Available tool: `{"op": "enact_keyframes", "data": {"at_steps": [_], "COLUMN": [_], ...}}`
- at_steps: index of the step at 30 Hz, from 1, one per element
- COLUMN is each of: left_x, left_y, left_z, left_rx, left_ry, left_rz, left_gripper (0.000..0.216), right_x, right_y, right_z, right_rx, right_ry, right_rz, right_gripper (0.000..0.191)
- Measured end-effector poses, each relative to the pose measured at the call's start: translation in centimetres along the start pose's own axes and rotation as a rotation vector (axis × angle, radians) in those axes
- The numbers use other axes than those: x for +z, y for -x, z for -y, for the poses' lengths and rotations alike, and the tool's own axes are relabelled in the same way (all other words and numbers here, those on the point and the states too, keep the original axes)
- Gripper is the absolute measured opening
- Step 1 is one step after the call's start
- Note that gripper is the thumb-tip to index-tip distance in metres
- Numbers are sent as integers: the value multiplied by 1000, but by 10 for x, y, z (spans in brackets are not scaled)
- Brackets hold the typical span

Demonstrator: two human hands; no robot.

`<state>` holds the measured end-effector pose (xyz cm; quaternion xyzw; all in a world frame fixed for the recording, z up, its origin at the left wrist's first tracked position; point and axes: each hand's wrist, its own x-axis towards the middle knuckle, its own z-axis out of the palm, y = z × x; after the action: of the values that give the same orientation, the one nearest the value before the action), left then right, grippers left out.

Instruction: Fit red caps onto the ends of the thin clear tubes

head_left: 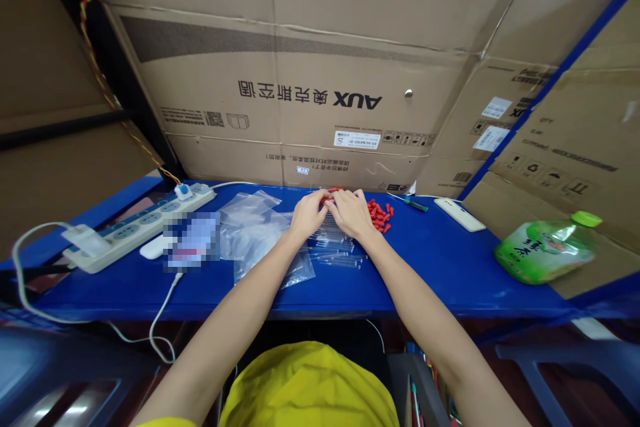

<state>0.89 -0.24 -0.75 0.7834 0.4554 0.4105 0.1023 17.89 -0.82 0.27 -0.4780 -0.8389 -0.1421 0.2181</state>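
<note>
My left hand (309, 215) and my right hand (352, 212) meet at the back of the blue table (440, 267), fingers curled and nearly touching. Some red (330, 192) shows between and behind the fingertips, but what each hand pinches is hidden. Beneath the hands lie many thin clear rods or tubes (336, 255), side by side. A pile of small red caps (380, 215) sits just right of my right hand. To the left of my left hand, clear plastic bags (253, 233) lie spread out, some overlapping.
A white power strip (145, 220) with cables runs along the left, near a phone (193, 240) on a charging cable. Right of the caps are a green screwdriver (416, 204), a white phone-like slab (460, 214) and a green bottle (547, 250). Cardboard (310, 127) walls the back.
</note>
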Motion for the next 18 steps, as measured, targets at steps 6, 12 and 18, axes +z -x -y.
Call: {"op": "enact_keyframes", "data": {"at_steps": [6,12,18], "left_x": [-2,-2,-4], "left_y": [4,3,2], "left_z": [-6,-19,-31], "left_rx": [-27,-14,2], "left_ry": [-227,-249,-307], "left_rz": [178,241,265], "left_gripper": [24,28,37], "right_x": [-1,-3,0], "right_y": [-2,1,3], "right_z": [3,2,-9], "right_rx": [1,52,53], "right_ry": [123,164,175], "right_rz": [62,34,16], "right_gripper": [58,62,58]}}
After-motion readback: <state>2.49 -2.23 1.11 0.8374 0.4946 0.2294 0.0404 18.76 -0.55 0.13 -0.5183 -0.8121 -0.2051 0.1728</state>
